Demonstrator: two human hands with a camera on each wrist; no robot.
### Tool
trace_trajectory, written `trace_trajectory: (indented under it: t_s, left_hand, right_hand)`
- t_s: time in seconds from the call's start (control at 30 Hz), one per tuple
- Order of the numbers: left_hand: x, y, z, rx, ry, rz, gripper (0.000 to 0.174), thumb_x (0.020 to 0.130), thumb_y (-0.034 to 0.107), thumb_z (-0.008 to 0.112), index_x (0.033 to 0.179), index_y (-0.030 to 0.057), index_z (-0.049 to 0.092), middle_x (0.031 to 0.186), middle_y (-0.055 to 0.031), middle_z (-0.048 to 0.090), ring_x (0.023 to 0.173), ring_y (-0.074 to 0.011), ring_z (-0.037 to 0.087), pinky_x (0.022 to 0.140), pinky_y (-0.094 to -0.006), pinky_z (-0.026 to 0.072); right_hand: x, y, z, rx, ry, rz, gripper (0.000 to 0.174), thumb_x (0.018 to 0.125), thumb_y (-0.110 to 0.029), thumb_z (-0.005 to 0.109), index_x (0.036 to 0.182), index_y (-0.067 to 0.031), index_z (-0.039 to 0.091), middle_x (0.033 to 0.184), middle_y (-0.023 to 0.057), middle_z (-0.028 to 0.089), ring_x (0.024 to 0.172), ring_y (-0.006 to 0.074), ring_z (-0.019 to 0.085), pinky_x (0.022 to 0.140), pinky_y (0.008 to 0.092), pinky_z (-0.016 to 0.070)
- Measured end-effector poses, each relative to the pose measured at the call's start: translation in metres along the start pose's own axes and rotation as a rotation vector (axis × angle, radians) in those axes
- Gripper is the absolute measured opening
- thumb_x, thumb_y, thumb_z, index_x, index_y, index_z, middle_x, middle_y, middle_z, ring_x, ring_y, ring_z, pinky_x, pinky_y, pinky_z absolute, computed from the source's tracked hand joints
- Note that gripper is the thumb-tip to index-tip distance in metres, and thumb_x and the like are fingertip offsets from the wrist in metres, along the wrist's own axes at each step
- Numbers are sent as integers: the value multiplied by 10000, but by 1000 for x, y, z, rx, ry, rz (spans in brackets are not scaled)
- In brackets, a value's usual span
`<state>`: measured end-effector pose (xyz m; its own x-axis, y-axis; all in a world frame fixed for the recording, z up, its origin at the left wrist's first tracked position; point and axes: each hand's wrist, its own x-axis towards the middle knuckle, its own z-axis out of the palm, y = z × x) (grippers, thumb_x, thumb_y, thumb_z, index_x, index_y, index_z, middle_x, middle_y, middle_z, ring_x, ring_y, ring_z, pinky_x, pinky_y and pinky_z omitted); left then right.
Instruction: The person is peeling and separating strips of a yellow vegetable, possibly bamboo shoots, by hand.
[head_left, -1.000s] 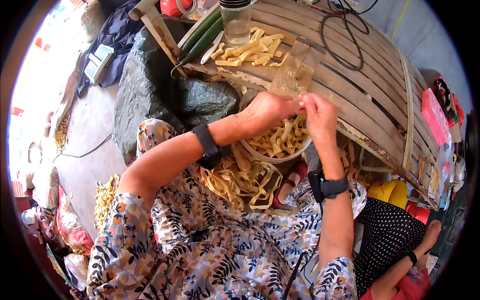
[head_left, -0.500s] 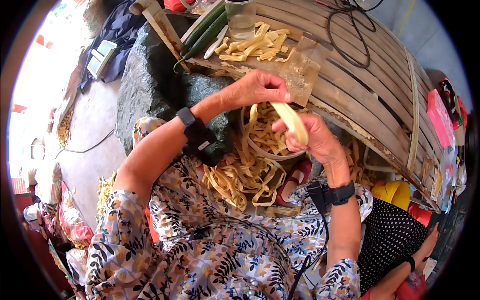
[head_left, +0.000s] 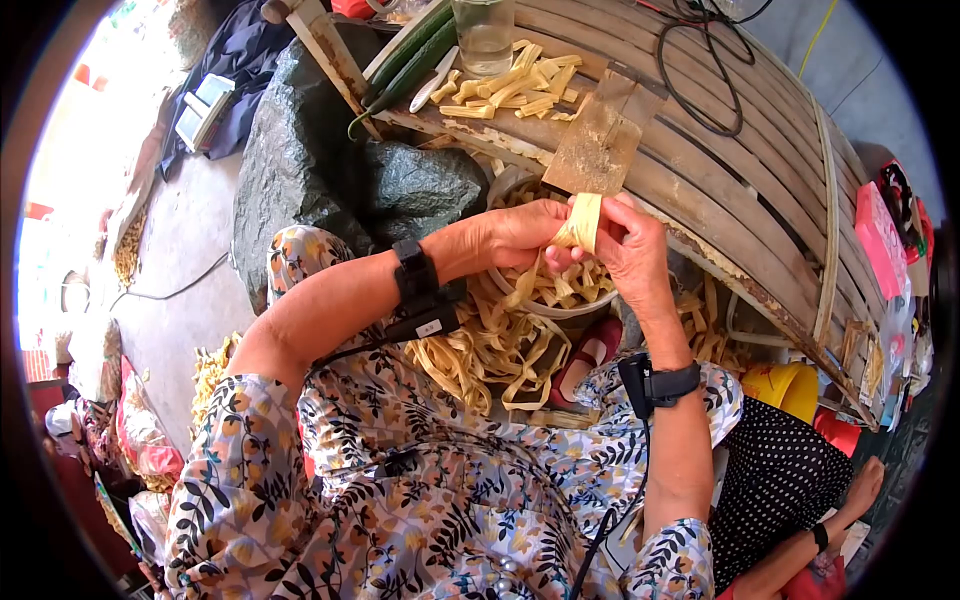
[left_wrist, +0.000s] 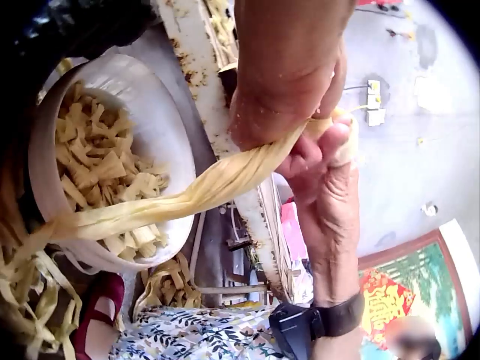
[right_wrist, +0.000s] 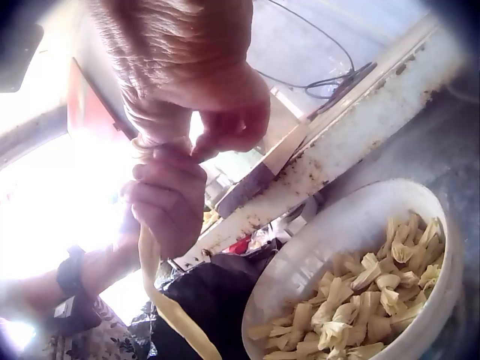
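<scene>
Both hands hold a long, flat, pale yellow strip (head_left: 583, 220) above the tub. The left hand (head_left: 525, 232) pinches it, with the fingers curled in close to the other hand. Across the fingers of the right hand (head_left: 635, 245) the strip lies as a flat band, gripped there. In the left wrist view the strip's twisted tail (left_wrist: 225, 180) runs down past the tub rim. A white tub (right_wrist: 259, 307) below holds many short, folded yellow pieces (right_wrist: 360, 307). Long loose strips (head_left: 480, 345) lie in a heap beside the tub.
A slatted wooden bench (head_left: 740, 190) bears a small board (head_left: 597, 145), a pile of short yellow pieces (head_left: 520, 85), a jar (head_left: 485, 40), cucumbers (head_left: 410, 70) and a black cable (head_left: 735, 100). Dark plastic sacking (head_left: 420, 190) stands left of the tub. Another person's arm (head_left: 800, 550) shows lower right.
Half a second ago the hands were apart, with a loop of strip arching between them. The left hand has since moved down and right to meet the right hand, where the strip lies across the fingers.
</scene>
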<state>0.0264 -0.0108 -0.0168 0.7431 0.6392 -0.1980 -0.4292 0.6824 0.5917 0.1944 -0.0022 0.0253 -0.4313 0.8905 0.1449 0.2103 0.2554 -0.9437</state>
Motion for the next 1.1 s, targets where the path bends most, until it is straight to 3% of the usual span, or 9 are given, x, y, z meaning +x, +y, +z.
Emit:
trace_trajectory:
  t_s: [0.13,0.2,0.27,0.47,0.67,0.73,0.83,0.93,1.1]
  left_hand:
    - [8,4,16,128,517,254,169,879,141,516,940,-10,560,721,-11,556,526,-51,454,462,-158,377]
    - [4,11,27,397,633,418,153,882,106,499,911,-20,581,697,-9,562,494,-54,470,449,-176,401]
    - [1,14,34,669,692,537,164,885,103,495,895,-30,590,690,-14,567,489,-53,484,449,-183,412]
    - [-10,16,32,930,537,459,187,863,136,551,866,-50,558,659,-38,574,550,-74,558,475,-215,440]
    - [0,5,25,1211,643,508,262,854,250,561,908,8,476,666,-49,589,549,-83,550,484,-242,437]
    - [1,5,20,1309,689,584,284,844,276,576,921,18,484,672,-39,575,538,-76,523,484,-232,427]
    - [2,10,23,771,651,443,318,834,305,591,964,27,507,657,10,510,524,-57,438,466,-204,367]
    - [-3,14,42,299,565,287,321,836,307,588,979,24,539,641,51,429,527,-42,362,461,-186,294]
    - [-7,14,36,468,401,263,223,880,232,529,832,31,614,603,68,401,522,-28,318,466,-183,263]
  right_hand:
    - [2,-3,0,-508,351,-335,228,692,-128,705,820,16,582,759,18,507,686,133,520,611,258,419]
    - [2,-9,5,-387,344,-184,182,721,-118,683,833,5,611,681,18,537,602,94,492,557,236,404]
    - [3,-7,7,-89,266,57,169,739,-119,670,848,0,624,624,21,544,554,79,470,525,230,396]
    - [5,5,4,-36,159,231,132,743,-124,650,807,-9,638,528,27,516,489,76,431,476,240,376]
    - [0,10,16,-327,227,144,132,716,-165,661,766,-46,631,499,55,478,457,80,417,453,283,365]
    - [-2,5,15,-178,230,100,115,745,-129,648,767,-17,632,534,-8,513,487,41,426,451,231,356]
    - [0,-5,2,153,268,75,78,777,-81,635,785,-4,642,601,-76,511,518,-3,405,448,161,316]
    - [7,0,-19,411,435,170,76,754,-75,658,776,-4,644,561,-67,462,474,9,341,430,176,251]
    - [8,5,-31,534,511,279,107,745,-118,681,753,-19,639,553,-65,440,471,16,335,447,182,254]
